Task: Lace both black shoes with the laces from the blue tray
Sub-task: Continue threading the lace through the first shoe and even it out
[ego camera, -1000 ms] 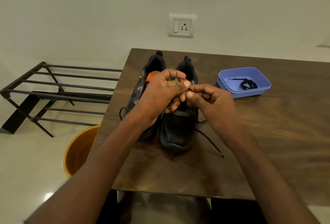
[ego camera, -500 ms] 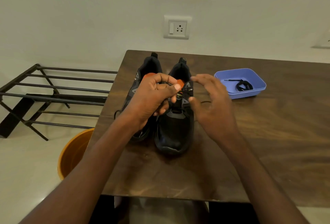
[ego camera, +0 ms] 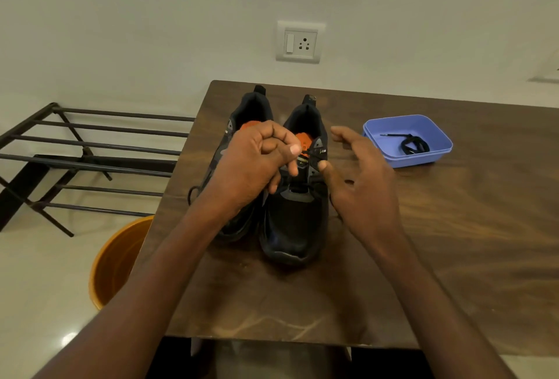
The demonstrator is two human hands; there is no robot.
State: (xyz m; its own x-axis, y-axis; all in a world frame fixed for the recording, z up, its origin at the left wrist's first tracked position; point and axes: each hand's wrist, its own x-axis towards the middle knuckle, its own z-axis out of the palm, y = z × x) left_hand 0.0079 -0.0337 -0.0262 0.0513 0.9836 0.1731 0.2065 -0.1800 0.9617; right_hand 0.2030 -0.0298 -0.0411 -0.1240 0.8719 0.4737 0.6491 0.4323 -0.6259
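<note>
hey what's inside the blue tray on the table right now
Inside the blue tray lies one black lace, bunched up, with one end stretched toward the tray's left side. The rest of the floor looks bare; the near wall hides a strip of it.

This looks like a room in a home, probably near an entryway. A dark wooden worktop (ego camera: 453,242) stands against a plain off-white wall (ego camera: 151,15) that carries a white switch-and-socket plate (ego camera: 300,42) above the worktop's far edge. Beyond its left edge, a black metal shoe rack (ego camera: 90,154) with bare rails stands on a glossy pale tiled floor (ego camera: 39,272), and an orange bucket (ego camera: 118,260) sits by the near-left corner.
</note>
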